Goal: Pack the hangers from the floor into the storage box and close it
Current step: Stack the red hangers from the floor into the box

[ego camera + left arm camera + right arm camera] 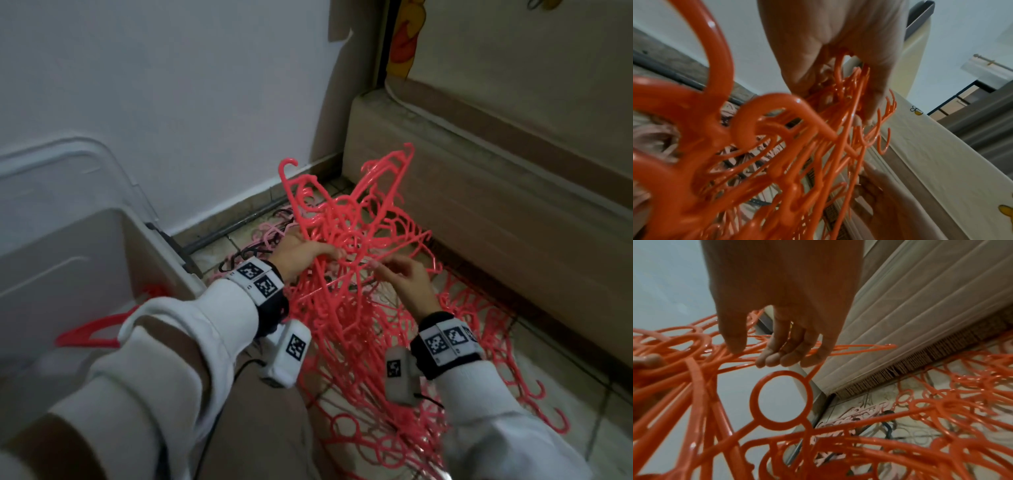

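A tangled bundle of coral-red plastic hangers (352,219) stands lifted off the floor. My left hand (329,253) grips it from the left, fingers curled round several strands; the left wrist view shows that hand (834,97) closed on the bundle (777,146). My right hand (383,270) is at the bundle's right side. In the right wrist view that hand (756,353) has loosely curled fingers, and the thumb tip touches a hanger strand (849,348) without a clear grip. More red hangers (472,308) lie spread on the tiles. The open white storage box (113,260) stands at the left with one red hanger (92,334) inside.
The box lid (68,164) leans on the white wall behind the box. A bed base (479,205) runs along the right side. Pale pink and black hangers (263,236) lie by the skirting board. A dark cable (246,365) trails under my left wrist.
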The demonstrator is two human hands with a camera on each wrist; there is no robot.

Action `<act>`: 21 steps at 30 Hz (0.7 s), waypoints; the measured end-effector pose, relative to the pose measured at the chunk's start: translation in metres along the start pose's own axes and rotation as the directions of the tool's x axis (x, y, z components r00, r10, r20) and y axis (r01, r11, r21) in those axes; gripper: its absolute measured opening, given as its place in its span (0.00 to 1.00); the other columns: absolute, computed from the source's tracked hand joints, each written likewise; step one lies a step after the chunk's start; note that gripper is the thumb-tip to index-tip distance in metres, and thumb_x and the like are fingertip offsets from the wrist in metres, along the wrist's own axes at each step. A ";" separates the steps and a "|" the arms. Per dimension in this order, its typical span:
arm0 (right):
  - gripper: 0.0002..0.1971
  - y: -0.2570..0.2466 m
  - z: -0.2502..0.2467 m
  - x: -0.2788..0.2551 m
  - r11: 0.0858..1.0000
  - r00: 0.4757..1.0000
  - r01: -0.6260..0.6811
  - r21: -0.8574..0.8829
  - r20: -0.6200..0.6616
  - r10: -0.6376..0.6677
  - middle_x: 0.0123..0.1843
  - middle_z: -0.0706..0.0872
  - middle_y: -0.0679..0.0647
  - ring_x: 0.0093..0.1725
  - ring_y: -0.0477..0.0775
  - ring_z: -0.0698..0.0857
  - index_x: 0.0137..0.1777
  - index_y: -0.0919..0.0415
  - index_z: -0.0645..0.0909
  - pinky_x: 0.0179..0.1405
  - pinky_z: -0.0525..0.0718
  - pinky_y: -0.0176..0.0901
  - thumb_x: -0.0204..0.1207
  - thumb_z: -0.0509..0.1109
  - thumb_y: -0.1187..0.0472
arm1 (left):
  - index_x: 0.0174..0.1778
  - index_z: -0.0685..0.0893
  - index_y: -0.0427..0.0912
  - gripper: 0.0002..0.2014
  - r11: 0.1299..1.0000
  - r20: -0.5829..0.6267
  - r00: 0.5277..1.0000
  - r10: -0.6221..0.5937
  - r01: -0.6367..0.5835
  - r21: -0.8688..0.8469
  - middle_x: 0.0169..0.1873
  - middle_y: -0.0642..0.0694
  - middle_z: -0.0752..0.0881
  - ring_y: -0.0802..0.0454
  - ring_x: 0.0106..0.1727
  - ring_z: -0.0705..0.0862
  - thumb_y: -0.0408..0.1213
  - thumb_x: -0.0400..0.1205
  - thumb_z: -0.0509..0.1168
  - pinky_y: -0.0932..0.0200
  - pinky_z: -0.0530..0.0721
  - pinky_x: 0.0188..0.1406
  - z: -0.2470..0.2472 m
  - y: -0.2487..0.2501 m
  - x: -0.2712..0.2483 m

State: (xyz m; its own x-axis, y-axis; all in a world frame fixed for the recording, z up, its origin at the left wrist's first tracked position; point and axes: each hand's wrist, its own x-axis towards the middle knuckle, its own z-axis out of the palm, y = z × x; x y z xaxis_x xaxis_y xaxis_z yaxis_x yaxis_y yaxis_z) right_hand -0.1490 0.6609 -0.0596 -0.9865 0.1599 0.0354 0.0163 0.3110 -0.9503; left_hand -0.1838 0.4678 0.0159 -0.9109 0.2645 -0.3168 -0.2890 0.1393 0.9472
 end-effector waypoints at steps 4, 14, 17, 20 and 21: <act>0.10 -0.015 0.007 0.001 0.955 0.994 -0.100 0.278 -0.010 0.107 0.31 0.79 0.61 0.34 0.57 0.79 0.38 0.65 0.81 0.41 0.80 0.50 0.76 0.69 0.59 | 0.36 0.87 0.30 0.01 0.999 -0.023 1.000 0.011 -0.012 -0.036 0.24 0.43 0.87 0.56 0.19 0.82 0.23 0.72 0.70 0.65 0.82 0.22 -0.012 0.012 -0.003; 0.09 -0.074 0.018 0.010 0.974 0.999 0.040 0.225 -0.009 -0.038 0.47 0.85 0.45 0.48 0.38 0.82 0.54 0.60 0.82 0.50 0.79 0.34 0.78 0.67 0.57 | 0.34 0.84 0.41 0.10 0.974 0.019 0.979 0.201 -0.198 -0.108 0.26 0.48 0.89 0.57 0.21 0.83 0.20 0.73 0.67 0.67 0.82 0.23 -0.048 0.056 -0.016; 0.13 -0.103 0.030 0.011 0.974 0.984 0.067 0.217 0.150 -0.101 0.59 0.83 0.41 0.60 0.36 0.80 0.63 0.54 0.78 0.60 0.78 0.29 0.80 0.63 0.57 | 0.36 0.83 0.40 0.11 0.958 0.018 0.964 0.265 -0.261 -0.122 0.26 0.48 0.89 0.57 0.23 0.85 0.19 0.73 0.66 0.67 0.83 0.24 -0.055 0.075 -0.024; 0.14 -0.133 0.043 0.012 0.967 0.968 0.169 0.190 0.153 -0.199 0.58 0.85 0.52 0.57 0.42 0.83 0.61 0.63 0.80 0.59 0.79 0.32 0.81 0.62 0.58 | 0.36 0.82 0.38 0.10 0.943 0.007 0.950 0.314 -0.311 -0.119 0.26 0.49 0.88 0.57 0.22 0.84 0.19 0.74 0.65 0.69 0.81 0.23 -0.071 0.094 -0.035; 0.14 -0.143 0.048 0.013 0.961 0.964 0.195 0.195 0.143 -0.225 0.57 0.86 0.54 0.56 0.44 0.83 0.60 0.64 0.80 0.58 0.80 0.34 0.81 0.62 0.58 | 0.37 0.81 0.38 0.09 0.940 0.000 0.945 0.326 -0.324 -0.110 0.27 0.48 0.88 0.57 0.22 0.83 0.19 0.74 0.66 0.69 0.80 0.23 -0.079 0.100 -0.041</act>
State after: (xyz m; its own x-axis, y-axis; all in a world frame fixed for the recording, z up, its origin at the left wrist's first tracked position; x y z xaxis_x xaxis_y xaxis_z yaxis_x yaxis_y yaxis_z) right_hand -0.1717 0.5732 0.0616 -0.9778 -0.0503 0.2034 -0.2087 0.1479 -0.9667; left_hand -0.1988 0.3959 0.1274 -0.9554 0.2950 0.0090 -0.0089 -0.0593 0.9982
